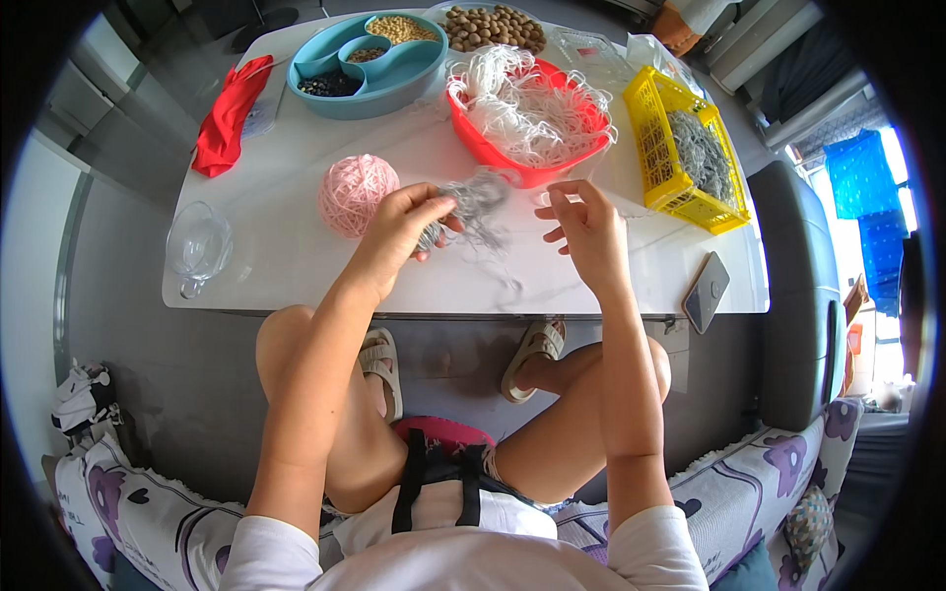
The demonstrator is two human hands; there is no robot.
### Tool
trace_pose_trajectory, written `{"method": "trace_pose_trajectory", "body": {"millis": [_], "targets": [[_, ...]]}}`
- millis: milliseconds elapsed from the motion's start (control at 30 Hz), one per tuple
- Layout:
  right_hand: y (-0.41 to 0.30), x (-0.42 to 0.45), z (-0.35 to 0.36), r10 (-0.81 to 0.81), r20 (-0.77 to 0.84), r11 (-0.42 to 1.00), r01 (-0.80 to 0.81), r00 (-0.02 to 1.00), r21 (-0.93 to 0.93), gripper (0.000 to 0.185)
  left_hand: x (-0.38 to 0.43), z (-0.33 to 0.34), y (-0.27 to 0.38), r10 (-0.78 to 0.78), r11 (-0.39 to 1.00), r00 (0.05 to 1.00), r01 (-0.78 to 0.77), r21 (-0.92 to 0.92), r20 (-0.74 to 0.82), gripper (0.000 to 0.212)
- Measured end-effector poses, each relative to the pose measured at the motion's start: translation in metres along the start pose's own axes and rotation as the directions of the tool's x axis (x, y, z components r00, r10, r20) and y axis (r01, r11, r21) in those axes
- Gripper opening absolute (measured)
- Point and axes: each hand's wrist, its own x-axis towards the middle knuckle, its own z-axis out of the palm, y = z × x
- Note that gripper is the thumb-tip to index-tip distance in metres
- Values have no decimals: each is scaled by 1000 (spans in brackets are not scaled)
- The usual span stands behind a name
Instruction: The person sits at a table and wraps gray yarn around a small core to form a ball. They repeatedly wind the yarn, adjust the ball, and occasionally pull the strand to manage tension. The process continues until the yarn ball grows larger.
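Note:
My left hand [414,221] holds a tangle of grey yarn [473,203] above the white table, with loose strands trailing out to the right. Part of the grey bundle is covered by the fingers. To its right, my right hand [584,229] hovers with fingers curled and apart; no yarn can be made out in it. A ball of pink yarn [355,193] lies on the table just left of my left hand. Beyond my hands, a red basin [480,144] is heaped with white yarn [510,111]. Grey yarn [698,148] also fills a yellow plastic basket [669,177] on the right.
A blue divided tray [403,92] with seeds and beans and a bowl of walnut-like nuts [491,28] stand at the back. Red cloth [230,122] lies far left, above a clear glass cup [198,244]. A phone [706,292] overhangs the table's [295,284] front right edge.

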Motion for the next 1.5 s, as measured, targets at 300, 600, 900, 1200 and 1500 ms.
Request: {"method": "trace_pose_trajectory", "body": {"millis": [300, 600, 900, 1200, 1500], "targets": [[23, -5, 25, -385, 122, 874, 403, 915, -271, 26, 1, -1, -2, -28, 998, 999, 27, -50, -16, 17], [14, -10, 37, -146, 439, 962, 231, 887, -146, 19, 2, -3, 0, -9, 989, 984, -18, -146, -176, 22], [10, -6, 29, -132, 414, 989, 90, 901, 119, 23, 4, 8, -13, 267, 931, 964, -257, 258, -4, 28], [7, -10, 30, -163, 332, 978, 107, 929, 179, 23, 5, 18, -23, 363, 822, 928, -360, 440, 83, 21], [-1, -11, 26, -123, 205, 991, 132, 971, -27, 18, 8, 14, -19, 470, 839, 876, -407, 360, -107, 21]]}}
